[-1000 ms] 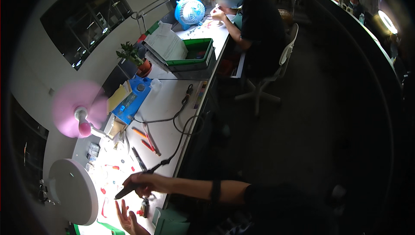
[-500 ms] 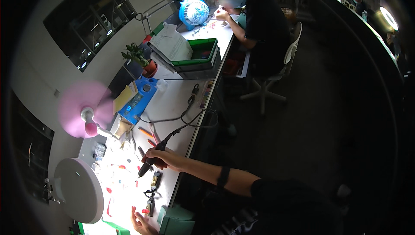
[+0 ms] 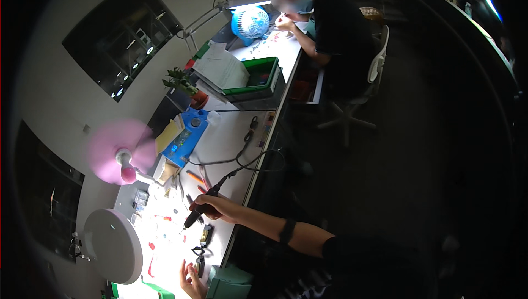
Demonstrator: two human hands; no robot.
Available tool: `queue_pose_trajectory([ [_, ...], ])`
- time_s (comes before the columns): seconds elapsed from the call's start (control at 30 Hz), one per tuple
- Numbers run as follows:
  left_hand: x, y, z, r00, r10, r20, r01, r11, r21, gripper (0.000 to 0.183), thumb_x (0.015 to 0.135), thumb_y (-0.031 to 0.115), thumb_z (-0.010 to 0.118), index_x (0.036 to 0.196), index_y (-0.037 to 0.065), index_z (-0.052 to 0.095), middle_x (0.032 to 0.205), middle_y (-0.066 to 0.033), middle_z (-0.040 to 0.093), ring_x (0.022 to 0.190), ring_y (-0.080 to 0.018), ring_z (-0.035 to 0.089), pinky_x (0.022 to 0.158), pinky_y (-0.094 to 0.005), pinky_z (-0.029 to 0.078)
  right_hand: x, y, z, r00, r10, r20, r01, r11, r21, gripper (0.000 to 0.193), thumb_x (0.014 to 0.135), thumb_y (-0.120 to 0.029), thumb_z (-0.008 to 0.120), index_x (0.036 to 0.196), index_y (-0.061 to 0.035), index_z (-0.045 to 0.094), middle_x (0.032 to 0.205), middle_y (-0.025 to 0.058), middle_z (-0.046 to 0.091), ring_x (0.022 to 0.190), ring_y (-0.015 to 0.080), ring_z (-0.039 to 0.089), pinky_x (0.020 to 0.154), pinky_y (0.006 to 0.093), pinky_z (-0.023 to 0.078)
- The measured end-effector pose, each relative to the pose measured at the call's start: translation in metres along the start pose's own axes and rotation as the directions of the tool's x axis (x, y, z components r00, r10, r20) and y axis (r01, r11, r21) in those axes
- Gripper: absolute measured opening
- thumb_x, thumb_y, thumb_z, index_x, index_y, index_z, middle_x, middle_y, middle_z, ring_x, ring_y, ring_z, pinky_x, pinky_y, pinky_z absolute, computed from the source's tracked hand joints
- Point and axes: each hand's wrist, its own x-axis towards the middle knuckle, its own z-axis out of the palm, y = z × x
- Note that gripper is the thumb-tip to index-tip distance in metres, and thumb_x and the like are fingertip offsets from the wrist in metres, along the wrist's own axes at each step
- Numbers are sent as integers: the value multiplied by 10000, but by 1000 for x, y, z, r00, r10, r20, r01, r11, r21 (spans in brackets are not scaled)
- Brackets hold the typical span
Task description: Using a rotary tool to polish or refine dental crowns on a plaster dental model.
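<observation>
My right hand is wrapped round a black pen-shaped rotary handpiece, its thin tip pointing down over the brightly lit tabletop. A dark cord runs from it in loops to a blue control box with a lit display. Low in the view, my left hand is raised palm up near the table's front edge, fingers apart, and I see nothing in it. Beside it lies a small black-and-gold clamp-like piece, with a similar piece between my hands. Glare hides detail of the small red bits around.
A spinning pink fan and a round white lamp head stand on the left. Pens lie past my right hand. Farther off are a potted plant, a green-and-grey bin and a seated co-worker.
The whole view has shifted, so the bench appears farther right and lower. The handpiece's thin tip now shows against the table. A red bit beside my left fingers no longer shows.
</observation>
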Motion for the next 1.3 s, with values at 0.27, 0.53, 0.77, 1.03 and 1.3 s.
queue_pose_trajectory([
  [0.27,14,13,24,993,37,113,-59,980,193,477,1008,160,634,1398,-83,504,1147,-155,612,1043,-226,622,954,-317,493,6,4,2,999,15,39,-15,1000,5,360,989,-361,581,1065,-50,747,631,-40,471,512,55,360,484,255,253],
  [0.53,15,20,40,978,56,203,-126,926,355,453,994,134,648,1376,-83,537,1074,-146,641,978,-208,651,899,-300,525,-4,-3,-2,998,-52,24,52,998,24,364,981,-357,557,1022,-42,735,578,-42,447,479,60,356,475,263,257],
  [0.77,-30,-8,-3,990,137,28,-140,946,294,430,959,62,642,1349,-101,561,930,-106,669,830,-175,650,804,-309,533,14,20,-1,998,25,49,-20,995,-99,347,1035,-370,549,1095,-83,734,655,-47,468,581,57,402,523,261,309],
  [1.03,-15,-24,-7,989,27,-146,-22,999,38,358,944,69,722,1282,-41,681,1056,-73,694,982,-125,627,892,-274,493,4,-9,0,993,2,-119,8,996,88,342,1007,-291,601,1067,30,703,941,85,730,504,84,437,529,261,349],
  [1.3,-18,-26,-18,990,18,-138,-25,998,-51,314,943,26,713,1251,-33,699,1093,-70,713,980,-110,644,871,-249,509,-1,-9,5,998,61,-23,-60,997,44,475,1007,-350,543,1124,84,697,546,18,459,506,105,359,576,293,278],
])
